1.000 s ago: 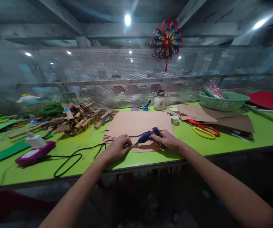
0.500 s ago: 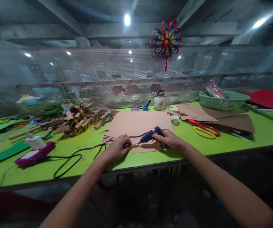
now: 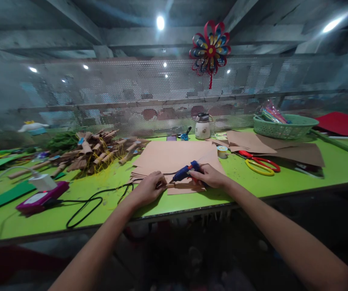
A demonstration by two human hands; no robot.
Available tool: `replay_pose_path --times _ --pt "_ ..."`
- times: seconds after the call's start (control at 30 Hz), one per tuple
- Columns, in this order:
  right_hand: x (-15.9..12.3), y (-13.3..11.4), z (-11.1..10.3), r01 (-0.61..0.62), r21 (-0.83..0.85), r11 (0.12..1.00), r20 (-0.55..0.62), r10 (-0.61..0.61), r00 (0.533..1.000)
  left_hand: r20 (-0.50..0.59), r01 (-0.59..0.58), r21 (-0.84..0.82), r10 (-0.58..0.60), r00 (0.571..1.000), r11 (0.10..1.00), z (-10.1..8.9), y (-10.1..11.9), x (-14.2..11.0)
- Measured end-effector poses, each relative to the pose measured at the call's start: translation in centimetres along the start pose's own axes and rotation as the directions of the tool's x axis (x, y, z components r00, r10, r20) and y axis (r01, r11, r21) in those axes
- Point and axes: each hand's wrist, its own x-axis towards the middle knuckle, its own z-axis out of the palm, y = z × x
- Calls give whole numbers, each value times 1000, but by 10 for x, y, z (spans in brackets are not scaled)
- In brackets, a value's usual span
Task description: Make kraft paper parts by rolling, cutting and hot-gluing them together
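My right hand [image 3: 209,176] grips a blue glue gun [image 3: 182,173], its nozzle pointing left and down at a small brown paper roll [image 3: 171,185]. The fingers of my left hand [image 3: 151,186] are pinched closed on the left end of that roll. Under the roll lies a piece of brown paper [image 3: 186,190], at the front of a stack of brown paper sheets [image 3: 174,155]. The glue gun's black cord runs left behind my left hand. My fingers partly cover the roll.
A purple power strip [image 3: 45,198] with a white plug and looping black cable [image 3: 84,200] lies left. Behind it is a pile of brown paper rolls [image 3: 96,151]. Red-and-yellow scissors [image 3: 260,166], a tape roll [image 3: 222,151], a bottle [image 3: 202,128] and a green basket [image 3: 285,126] stand right.
The glue gun and my right hand have shifted a little to the left, with the nozzle tip now closer to my left fingers. My left hand stays on the paper roll.
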Motion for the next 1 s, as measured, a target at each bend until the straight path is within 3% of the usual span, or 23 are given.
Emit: replay_pose_path --times 0.27,1.0 --pt "-7 0 -7 1 -65 998 -56 -5 998 -11 -10 -2 10 1000 1000 2 -3 -1" --pt "-5 1 -2 10 -21 1000 -33 -11 999 -12 7 -25 -7 1000 1000 1 -1 -1"
